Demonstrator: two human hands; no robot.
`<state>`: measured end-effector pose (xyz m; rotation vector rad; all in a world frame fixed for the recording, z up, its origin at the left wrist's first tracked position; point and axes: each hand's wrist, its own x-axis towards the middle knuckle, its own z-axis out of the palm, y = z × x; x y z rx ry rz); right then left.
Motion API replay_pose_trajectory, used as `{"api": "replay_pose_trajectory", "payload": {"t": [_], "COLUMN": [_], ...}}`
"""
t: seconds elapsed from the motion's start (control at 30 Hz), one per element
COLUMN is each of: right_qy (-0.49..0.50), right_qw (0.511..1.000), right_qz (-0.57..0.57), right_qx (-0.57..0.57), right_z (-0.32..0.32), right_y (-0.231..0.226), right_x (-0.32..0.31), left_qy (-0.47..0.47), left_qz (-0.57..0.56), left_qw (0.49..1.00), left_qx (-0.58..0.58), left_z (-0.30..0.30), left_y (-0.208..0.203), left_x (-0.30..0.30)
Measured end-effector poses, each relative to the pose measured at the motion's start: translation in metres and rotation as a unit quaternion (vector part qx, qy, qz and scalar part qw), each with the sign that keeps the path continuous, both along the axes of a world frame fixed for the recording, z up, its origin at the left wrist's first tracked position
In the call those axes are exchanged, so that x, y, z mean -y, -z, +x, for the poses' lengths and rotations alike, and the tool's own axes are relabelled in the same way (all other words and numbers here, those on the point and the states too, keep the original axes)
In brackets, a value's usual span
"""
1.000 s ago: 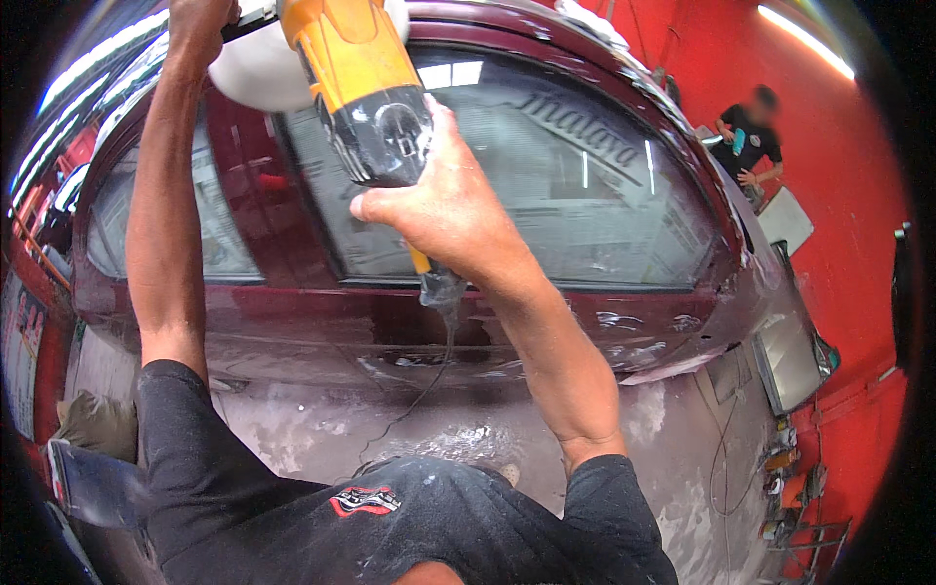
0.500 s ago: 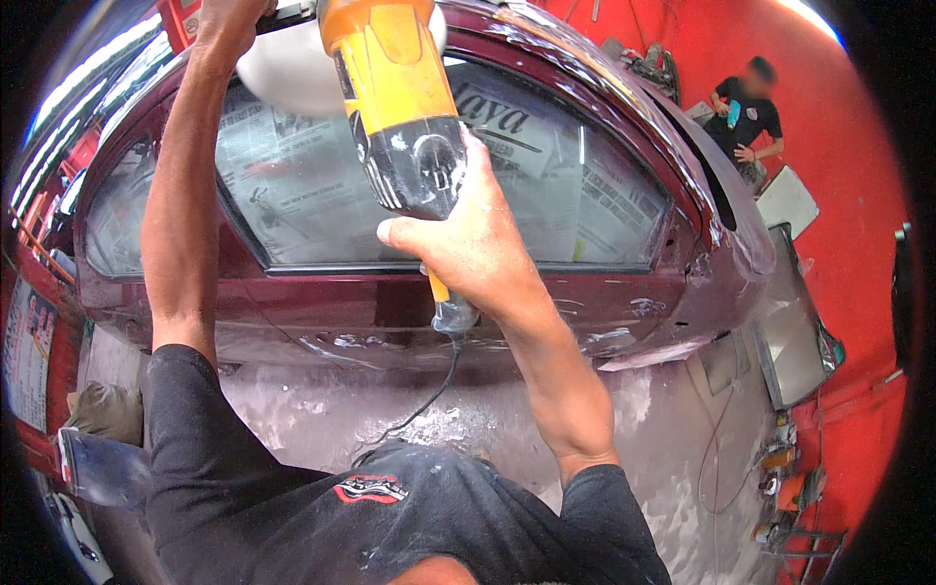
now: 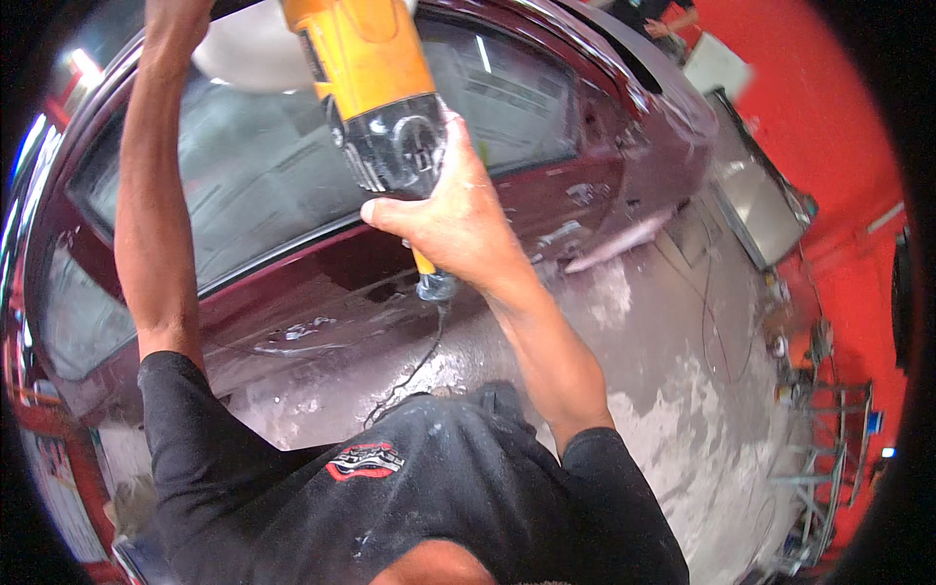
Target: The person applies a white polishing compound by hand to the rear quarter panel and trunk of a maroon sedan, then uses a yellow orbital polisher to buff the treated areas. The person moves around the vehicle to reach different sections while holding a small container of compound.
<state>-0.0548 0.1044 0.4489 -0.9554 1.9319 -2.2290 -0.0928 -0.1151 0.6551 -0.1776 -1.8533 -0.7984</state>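
Observation:
A yellow and black polisher (image 3: 375,58) is raised in front of a maroon car (image 3: 322,268). My right hand (image 3: 453,210) is wrapped round its rear grip from below, with the thumb on the near side. At the top left edge my left hand (image 3: 177,27) is closed at the polisher's front side handle; its fingers are partly cut off by the frame. The polisher's round white pad (image 3: 252,54) is level with the upper part of the car's side, over the window (image 3: 283,161). Whether pad and car touch I cannot tell. The power cord (image 3: 421,366) hangs down towards the floor.
Printed paper covers the car's windows from inside. On the right, panels (image 3: 760,210) lean by a red wall (image 3: 829,117), with a metal rack (image 3: 829,468) nearer me. A person's arm (image 3: 673,21) shows at the top. Whitish patches mark the grey floor (image 3: 663,429).
My view has turned, so the car now slants across it and the other person is mostly out of frame. Both hands keep their hold on the polisher, which sits higher and further left in view.

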Motion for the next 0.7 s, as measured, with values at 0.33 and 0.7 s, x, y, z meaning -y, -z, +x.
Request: {"api": "replay_pose_trajectory", "payload": {"t": [0.33, 0.7], "right_qy": [-0.013, 0.004], "right_qw": [0.995, 0.981], "right_qz": [-0.038, -0.037], "right_qx": [0.092, 0.190], "right_z": [-0.059, -0.114], "right_y": [0.095, 0.178], "right_x": [-0.106, -0.249], "left_qy": [-0.043, -0.066], "left_qz": [-0.016, -0.059], "left_qw": [0.996, 0.978], "left_qx": [0.070, 0.189], "left_z": [-0.075, -0.176], "left_y": [0.079, 0.183], "left_x": [-0.132, -0.266]}}
